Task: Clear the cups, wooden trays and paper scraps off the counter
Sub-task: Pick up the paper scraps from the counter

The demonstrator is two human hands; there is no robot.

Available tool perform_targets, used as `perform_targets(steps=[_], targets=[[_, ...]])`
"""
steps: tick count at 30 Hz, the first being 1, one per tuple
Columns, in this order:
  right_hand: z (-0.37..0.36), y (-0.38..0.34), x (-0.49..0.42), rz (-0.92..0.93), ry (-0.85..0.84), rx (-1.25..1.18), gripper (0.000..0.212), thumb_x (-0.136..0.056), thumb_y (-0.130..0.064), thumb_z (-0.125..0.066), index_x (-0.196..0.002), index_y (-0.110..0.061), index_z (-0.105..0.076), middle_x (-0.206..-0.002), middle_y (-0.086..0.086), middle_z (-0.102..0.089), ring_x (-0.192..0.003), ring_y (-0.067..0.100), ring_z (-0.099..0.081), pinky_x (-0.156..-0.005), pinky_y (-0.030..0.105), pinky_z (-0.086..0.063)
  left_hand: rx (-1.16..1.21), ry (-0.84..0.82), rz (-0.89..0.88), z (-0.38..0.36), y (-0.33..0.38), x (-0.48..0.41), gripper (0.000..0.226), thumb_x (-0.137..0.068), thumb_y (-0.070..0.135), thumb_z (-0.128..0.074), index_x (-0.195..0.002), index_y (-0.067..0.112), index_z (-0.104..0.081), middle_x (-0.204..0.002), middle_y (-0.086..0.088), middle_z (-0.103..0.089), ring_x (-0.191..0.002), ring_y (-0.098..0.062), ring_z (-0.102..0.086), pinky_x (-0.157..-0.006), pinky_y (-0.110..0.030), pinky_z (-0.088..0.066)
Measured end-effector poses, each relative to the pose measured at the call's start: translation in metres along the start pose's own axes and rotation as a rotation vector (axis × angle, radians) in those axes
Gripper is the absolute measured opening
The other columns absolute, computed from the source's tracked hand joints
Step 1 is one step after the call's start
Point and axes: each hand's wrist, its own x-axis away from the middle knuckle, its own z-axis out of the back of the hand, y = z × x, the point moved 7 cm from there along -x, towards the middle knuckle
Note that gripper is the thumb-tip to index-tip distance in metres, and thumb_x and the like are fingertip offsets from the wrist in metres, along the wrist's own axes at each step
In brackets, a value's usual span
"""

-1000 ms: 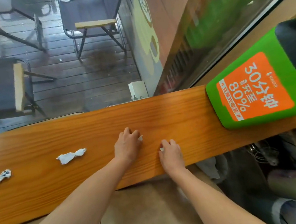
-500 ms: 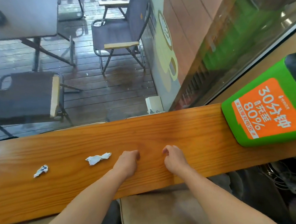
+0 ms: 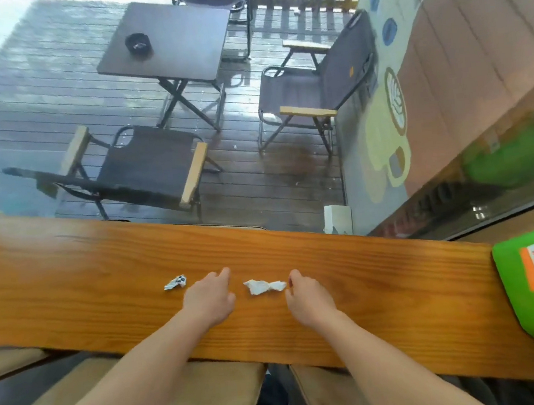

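On the counter a small scrap, crumpled white with dark print, lies just beside the left hand, at about 10 o'clock from it and apart from its knuckles. That hand rests palm down. One of its fingers reaches out toward 1 o'clock and the others are bent under, so whether they grip anything cannot be told. At its 3 o'clock, between the two hands, lies the large scrap, a twisted white strip set lengthwise along the counter and clear of the left thumb. The right hand sits at the strip's 4 o'clock with its fingers curled under. The foremost knuckle is at the strip's right tip, but contact or grip cannot be told. At the far 3 o'clock end stands a green box.
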Motion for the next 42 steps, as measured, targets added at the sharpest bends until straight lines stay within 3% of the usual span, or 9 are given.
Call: perform_targets(steps=[11, 19, 26, 28, 31, 34, 36, 39, 42], targets=[[-0.044, -0.038, -0.030, 0.038, 0.037, 0.232, 0.052, -0.098, -0.055, -0.040, -0.143, -0.033, -0.027, -0.123, 0.008, -0.047, -0.105, 0.024, -0.046, -0.080, 0.036, -0.048, 0.032, 0.118, 0.329, 0.003, -0.112, -0.010, 0.040, -0.102, 0.041, -0.035, -0.139, 0.026, -0.027, -0.116, -0.014, -0.044, -0.070, -0.023, -0.051, -0.056, -0.034, -0.040], [-0.058, -0.031, -0.042, -0.003, 0.042, 0.299, 0.048, -0.098, -0.059, -0.033, -0.140, -0.035, -0.031, -0.124, 0.009, -0.040, -0.107, 0.026, -0.042, -0.088, 0.038, -0.044, 0.029, 0.048, 0.358, -0.025, -0.115, -0.033, 0.048, -0.101, 0.050, -0.031, -0.143, 0.029, -0.022, -0.138, -0.021, -0.034, -0.089, -0.033, -0.063, -0.061, -0.037, -0.041], [-0.063, -0.034, -0.050, 0.003, 0.069, 0.256, 0.026, -0.104, -0.042, -0.030, -0.124, -0.029, -0.041, -0.119, 0.009, -0.040, -0.099, 0.026, -0.042, -0.083, 0.038, -0.044, 0.086, 0.038, 0.361, -0.038, -0.115, -0.041, 0.052, -0.098, 0.009, -0.045, -0.142, 0.016, -0.016, -0.133, -0.019, -0.031, -0.075, -0.029, -0.056, -0.059, -0.036, -0.044], [-0.061, -0.036, -0.051, 0.039, 0.098, 0.255, 0.023, -0.105, -0.035, -0.031, -0.119, -0.025, -0.046, -0.113, 0.007, -0.047, -0.096, 0.024, -0.044, -0.080, 0.037, -0.045, 0.052, 0.034, 0.288, -0.038, -0.114, -0.043, 0.060, -0.092, 0.000, -0.048, -0.142, 0.011, -0.019, -0.124, -0.016, -0.037, -0.072, -0.028, -0.052, -0.059, -0.036, -0.043], [-0.058, -0.030, -0.048, 0.030, 0.060, 0.199, 0.018, -0.105, -0.025, -0.032, -0.111, -0.020, -0.048, -0.102, 0.005, -0.058, -0.092, 0.023, -0.047, -0.074, 0.038, -0.046, 0.050, 0.030, 0.208, -0.035, -0.109, -0.040, 0.036, -0.094, -0.001, -0.040, -0.128, 0.011, -0.034, -0.109, -0.011, -0.046, -0.075, -0.027, -0.052, -0.061, -0.037, -0.042], [-0.053, -0.022, -0.041, -0.037, -0.010, 0.187, 0.015, -0.099, -0.009, -0.034, -0.105, -0.019, -0.043, -0.091, 0.005, -0.058, -0.081, 0.023, -0.053, -0.064, 0.038, -0.046, 0.018, -0.022, 0.143, -0.031, -0.102, -0.034, 0.013, -0.104, 0.013, -0.034, -0.107, 0.013, -0.046, -0.106, -0.011, -0.054, -0.084, -0.028, -0.056, -0.068, -0.038, -0.046], [-0.044, -0.017, -0.031, -0.050, -0.031, 0.207, 0.022, -0.095, -0.004, -0.033, -0.107, -0.019, -0.045, -0.090, 0.005, -0.058, -0.078, 0.023, -0.055, -0.061, 0.036, -0.043, -0.034, -0.103, 0.093, -0.028, -0.090, -0.027, 0.031, -0.107, 0.031, -0.031, -0.104, 0.012, -0.055, -0.106, -0.011, -0.060, -0.091, -0.029, -0.060, -0.073, -0.040, -0.051], [-0.028, -0.011, -0.014, -0.022, -0.022, 0.188, 0.019, -0.103, -0.019, -0.034, -0.105, -0.019, -0.053, -0.096, 0.005, -0.063, -0.081, 0.023, -0.055, -0.065, 0.036, -0.046, -0.127, -0.127, 0.061, -0.018, -0.068, -0.015, 0.047, -0.104, 0.047, -0.029, -0.101, 0.014, -0.063, -0.103, -0.008, -0.065, -0.092, -0.028, -0.064, -0.077, -0.039, -0.055], [-0.007, -0.002, 0.008, -0.027, 0.020, 0.131, 0.041, -0.103, -0.046, -0.036, -0.080, -0.019, -0.056, -0.086, 0.004, -0.064, -0.076, 0.021, -0.058, -0.066, 0.036, -0.048, -0.154, -0.110, 0.009, -0.011, -0.041, -0.010, 0.042, -0.104, 0.043, -0.033, -0.104, 0.014, -0.064, -0.105, -0.007, -0.065, -0.095, -0.027, -0.064, -0.078, -0.037, -0.055]])
